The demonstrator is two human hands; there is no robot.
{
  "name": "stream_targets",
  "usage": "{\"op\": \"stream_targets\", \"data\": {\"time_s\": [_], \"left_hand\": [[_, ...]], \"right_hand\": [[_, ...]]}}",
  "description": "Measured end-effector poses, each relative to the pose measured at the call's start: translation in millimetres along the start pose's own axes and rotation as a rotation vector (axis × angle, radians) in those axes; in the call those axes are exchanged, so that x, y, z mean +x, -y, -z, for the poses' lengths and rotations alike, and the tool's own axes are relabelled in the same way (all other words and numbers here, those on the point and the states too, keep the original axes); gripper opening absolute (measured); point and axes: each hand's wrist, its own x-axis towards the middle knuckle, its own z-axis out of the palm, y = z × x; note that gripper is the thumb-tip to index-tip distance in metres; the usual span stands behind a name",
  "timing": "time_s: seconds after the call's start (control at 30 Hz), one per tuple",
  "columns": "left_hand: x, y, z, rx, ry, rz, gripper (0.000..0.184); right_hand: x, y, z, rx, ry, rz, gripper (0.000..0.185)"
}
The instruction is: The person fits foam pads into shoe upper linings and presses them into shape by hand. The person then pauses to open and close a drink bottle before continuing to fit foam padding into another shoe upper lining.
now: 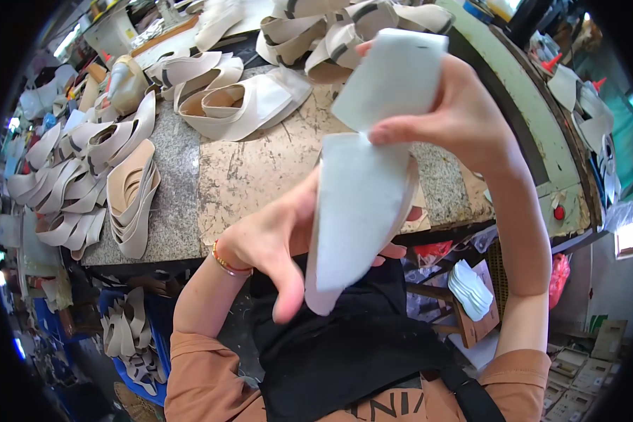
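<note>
My right hand (464,119) is closed on a white, flat piece of lining material (390,77), gripped between thumb and fingers above the bench. Just below it, a beige shoe upper piece (321,301) carries a second white lining piece (362,211) over most of its face. My left hand (274,232) holds this upper piece from underneath. Its thumb stands away from the piece, and some fingertips show past the far edge; the other fingers are hidden behind. The lower corner of the upper white piece meets the top of the lower one near my right thumb.
Stacked beige shoe uppers (130,204) crowd the left of the worn workbench (239,176); more uppers (295,39) lie at the back. White cut pieces (470,290) rest on a stool at lower right. A blue crate (163,344) with pieces stands lower left.
</note>
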Motion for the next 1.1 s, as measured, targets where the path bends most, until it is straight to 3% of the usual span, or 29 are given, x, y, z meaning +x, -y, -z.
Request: {"op": "stream_targets", "data": {"time_s": [0.07,0.1,0.13,0.2,0.23,0.3,0.37,0.4,0.43,0.5,0.57,0.6,0.67,0.7,0.8,0.87,0.93,1.0,1.07,1.1], "left_hand": [[-0.4,-9.9,-10.8,-0.188,-0.200,0.164,0.082],[0.6,-7.4,-4.5,-0.045,-0.103,0.083,0.066],[0.5,-10.2,2.0,0.033,-0.095,0.030,0.068],[-0.6,-22.5,28.4,0.515,-0.184,-0.157,0.055],[2.6,-33.4,31.7,0.546,-0.260,-0.086,0.051],[7.4,-52.0,30.5,0.597,-0.406,0.060,0.043],[9.2,-26.0,29.6,0.699,-0.541,-0.058,0.039],[6.8,-11.1,33.4,0.747,-0.616,-0.120,0.038],[-0.3,3.6,42.8,0.629,-0.590,-0.215,0.042],[-19.5,32.2,48.2,0.461,-0.653,-0.123,0.048],[-34.7,51.7,44.0,0.520,-0.678,-0.107,0.053],[-38.9,58.1,35.5,0.490,-0.699,-0.083,0.049],[-53.2,71.7,31.8,0.943,-0.661,-0.011,0.048],[-59.4,84.3,31.9,0.988,-0.619,-0.028,0.044],[-78.0,86.4,22.5,1.030,-0.491,-0.010,0.057],[-87.7,68.1,19.3,0.430,-0.433,0.186,0.067],[-81.1,58.0,28.9,0.127,-0.577,0.284,0.054],[-57.8,70.9,32.3,0.311,-0.728,0.165,0.043],[-41.1,61.5,30.6,0.494,-0.736,0.021,0.029],[-35.9,58.6,31.1,0.606,-0.773,-0.084,0.026]], "right_hand": [[8.9,-12.5,3.8,0.128,0.041,-0.099,0.050],[14.5,-13.6,5.5,0.185,0.055,-0.129,0.048],[21.4,-13.4,7.1,0.243,0.075,-0.158,0.045],[44.0,9.2,29.1,0.340,0.415,-0.190,0.054],[53.3,23.6,42.1,0.385,0.586,-0.208,0.060],[45.9,23.7,27.1,0.203,0.477,-0.121,0.055],[-4.2,11.0,-38.6,-0.237,-0.073,0.076,0.038],[-22.2,12.2,-46.5,-0.264,-0.117,0.286,0.024],[-42.2,15.0,-55.0,-0.264,-0.077,0.421,0.024],[-88.5,19.8,-76.0,-0.207,0.143,0.468,0.024],[-99.7,27.8,-71.9,-0.135,0.147,0.219,0.023],[-89.2,16.4,-71.0,-0.150,-0.021,0.155,0.017],[-67.8,-7.0,-69.0,-0.139,-0.355,0.014,0.008],[-52.0,-35.4,-72.0,-0.198,-0.362,-0.011,0.006],[-56.4,-99.3,-114.9,0.237,-0.172,-0.419,0.015],[-63.3,-94.8,-130.3,0.284,-0.201,-0.431,0.019],[-56.6,-86.0,-151.0,0.177,-0.264,-0.335,0.028],[-47.9,-87.2,-155.4,0.097,-0.375,-0.315,0.035],[-27.4,-98.6,-132.6,0.027,-0.539,-0.378,0.040],[-32.5,-84.9,-119.3,0.582,-0.588,-0.435,0.040]]}}
